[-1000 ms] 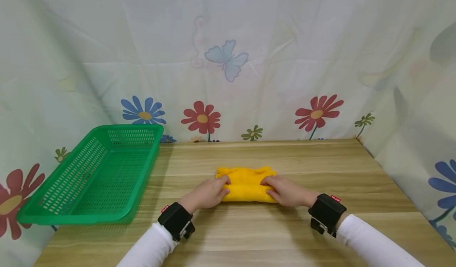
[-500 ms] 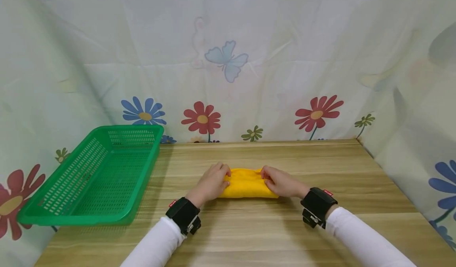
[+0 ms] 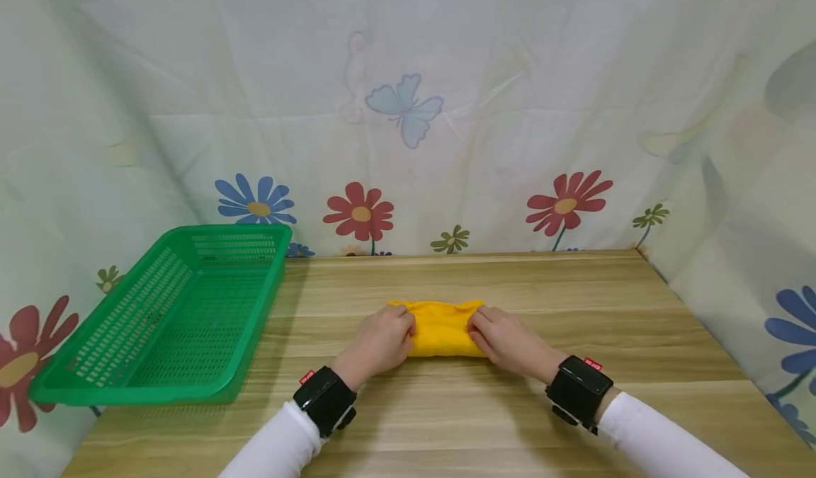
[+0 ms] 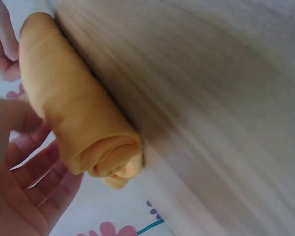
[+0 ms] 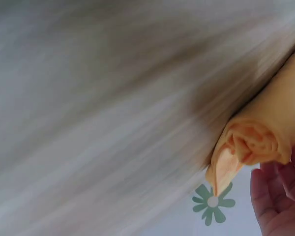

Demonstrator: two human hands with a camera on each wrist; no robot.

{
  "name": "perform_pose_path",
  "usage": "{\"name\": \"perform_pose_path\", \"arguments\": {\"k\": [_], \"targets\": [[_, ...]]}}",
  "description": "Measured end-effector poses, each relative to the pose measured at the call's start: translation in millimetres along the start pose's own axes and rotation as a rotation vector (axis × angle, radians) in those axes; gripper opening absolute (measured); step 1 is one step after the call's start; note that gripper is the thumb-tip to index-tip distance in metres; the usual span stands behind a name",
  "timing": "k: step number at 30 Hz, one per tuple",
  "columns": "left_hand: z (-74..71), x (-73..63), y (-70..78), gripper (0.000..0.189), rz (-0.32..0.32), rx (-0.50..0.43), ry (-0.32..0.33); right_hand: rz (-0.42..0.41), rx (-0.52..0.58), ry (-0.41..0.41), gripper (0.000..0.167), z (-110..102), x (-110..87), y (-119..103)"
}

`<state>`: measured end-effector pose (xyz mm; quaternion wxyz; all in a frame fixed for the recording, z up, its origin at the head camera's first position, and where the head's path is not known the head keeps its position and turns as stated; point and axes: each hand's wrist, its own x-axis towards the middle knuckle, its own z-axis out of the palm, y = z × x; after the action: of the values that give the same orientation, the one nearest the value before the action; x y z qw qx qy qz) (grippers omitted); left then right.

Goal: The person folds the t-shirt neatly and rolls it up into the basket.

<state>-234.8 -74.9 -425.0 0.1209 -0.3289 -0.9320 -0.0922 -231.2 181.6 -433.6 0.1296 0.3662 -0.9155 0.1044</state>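
Observation:
A yellow cloth [image 3: 444, 335] lies partly rolled up on the wooden table, its far edge still flat in the head view. My left hand [image 3: 381, 341] grips the left end of the roll and my right hand [image 3: 512, 342] the right end. In the left wrist view the coiled end of the cloth [image 4: 78, 105] shows, with the thumb and curved fingers of my left hand [image 4: 32, 191] against its far side. The right wrist view has the other spiral end of the cloth [image 5: 268, 130], my right hand [image 5: 282, 199] curled beside it and cut off by the frame.
A green plastic basket [image 3: 258, 336] with slotted walls stands at the left of the table [image 3: 459, 421]. A white curtain [image 3: 497, 145] printed with flowers and a butterfly hangs behind and at both sides. Each wrist wears a black strap with a camera.
Both hands moved away along the cloth, shifted their grip, then came slightly back toward me. The front roll has changed shape under them; the basket stays where it was.

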Motion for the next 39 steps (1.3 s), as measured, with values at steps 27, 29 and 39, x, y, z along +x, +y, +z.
{"name": "perform_pose_path", "arguments": {"k": [27,29,39], "targets": [[-2.4,11.1,-12.3,0.022,-0.203,-0.212,-0.211,0.155,0.427,-0.204,0.022,-2,11.4,17],[-3.5,12.6,-11.3,0.021,-0.210,-0.205,-0.188,0.163,0.402,-0.191,0.022,-2,13.0,16],[-4.5,12.4,2.5,0.012,-0.025,-0.007,0.020,0.089,-0.051,0.001,0.021,0,14.4,-2]]}}
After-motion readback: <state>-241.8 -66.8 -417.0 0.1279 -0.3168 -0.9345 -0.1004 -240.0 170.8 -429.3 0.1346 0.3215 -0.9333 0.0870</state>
